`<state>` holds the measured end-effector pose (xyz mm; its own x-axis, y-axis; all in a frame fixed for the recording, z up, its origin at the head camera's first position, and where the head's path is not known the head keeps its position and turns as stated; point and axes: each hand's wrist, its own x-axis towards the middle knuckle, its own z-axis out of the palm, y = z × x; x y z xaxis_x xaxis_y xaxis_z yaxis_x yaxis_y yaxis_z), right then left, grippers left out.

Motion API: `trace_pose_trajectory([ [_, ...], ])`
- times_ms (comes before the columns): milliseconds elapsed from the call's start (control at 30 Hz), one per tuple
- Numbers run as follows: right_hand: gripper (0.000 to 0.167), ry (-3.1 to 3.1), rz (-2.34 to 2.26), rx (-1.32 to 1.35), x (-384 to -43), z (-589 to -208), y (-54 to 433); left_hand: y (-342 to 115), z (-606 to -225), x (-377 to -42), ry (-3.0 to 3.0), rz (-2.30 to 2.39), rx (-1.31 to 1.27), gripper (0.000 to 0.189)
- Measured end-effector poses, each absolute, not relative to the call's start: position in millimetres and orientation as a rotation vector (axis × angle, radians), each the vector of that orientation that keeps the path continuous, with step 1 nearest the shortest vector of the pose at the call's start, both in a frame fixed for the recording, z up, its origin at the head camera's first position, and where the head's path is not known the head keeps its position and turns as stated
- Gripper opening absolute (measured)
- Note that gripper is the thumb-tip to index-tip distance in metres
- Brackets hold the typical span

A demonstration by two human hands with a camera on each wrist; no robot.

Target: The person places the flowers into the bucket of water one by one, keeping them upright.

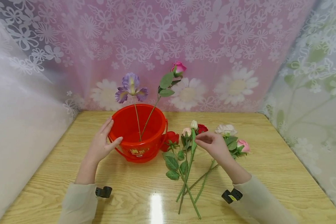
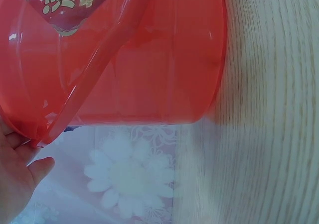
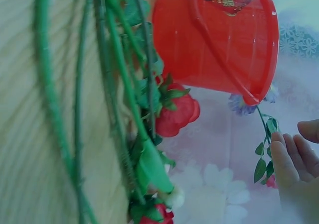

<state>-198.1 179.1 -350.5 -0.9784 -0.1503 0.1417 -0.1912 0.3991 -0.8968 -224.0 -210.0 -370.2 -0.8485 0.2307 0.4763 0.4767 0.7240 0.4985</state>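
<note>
A red bucket (image 1: pixel 154 147) stands upright on the table. In it lean a purple iris (image 1: pixel 131 84) and a pink rose (image 1: pixel 179 67), their heads well above the rim. Fairly straight fingers of my left hand (image 1: pixel 99 144) rest against the bucket's left rim, its thumb spread out toward the front. My right hand (image 1: pixel 214 146) hovers over the loose flowers, fingertips close beside the leaf of a white tulip (image 1: pixel 194 125). Thumb and fingers of that hand (image 3: pixel 294 164) are apart in the right wrist view, and nothing lies between them.
Around the tulip lie a red rose (image 1: pixel 170 139), a peach rose (image 1: pixel 186 132) and a dark red rose (image 1: pixel 202 128), stems crossing toward the front. Past my right hand are a cream flower (image 1: pixel 226 129) and another pink rose (image 1: pixel 243 145). A floral curtain (image 1: pixel 207 56) closes off the back.
</note>
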Motion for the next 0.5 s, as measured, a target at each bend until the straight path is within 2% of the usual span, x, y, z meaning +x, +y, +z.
trace_pose_trajectory([
  [500,0.024,-2.654,1.601,0.230,-179.3,-373.7,207.3,-209.8,-370.7,-224.3,-2.534,-0.894,-0.558,0.072],
])
